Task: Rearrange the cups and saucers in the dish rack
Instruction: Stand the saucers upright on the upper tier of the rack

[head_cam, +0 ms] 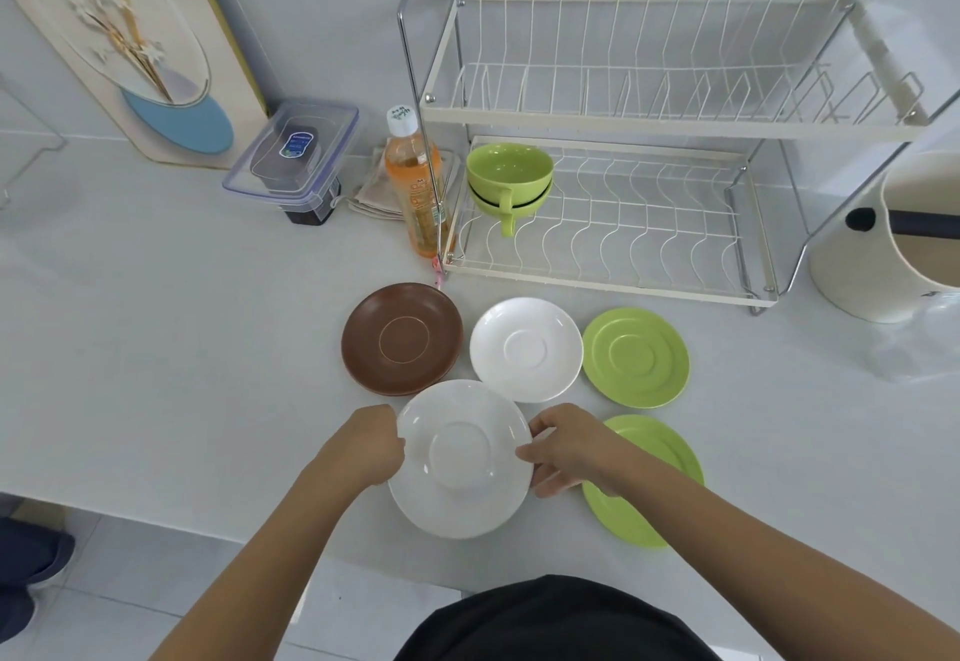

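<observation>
Two hands' grip closed on white saucer rims, left hand, right hand

Two green cups, stacked. Saucers: two green, two brown in a stack, and white ones, at least two. One bottle, one rack, one box.

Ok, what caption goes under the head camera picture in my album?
Both hands grip a white saucer by the rack.
</observation>
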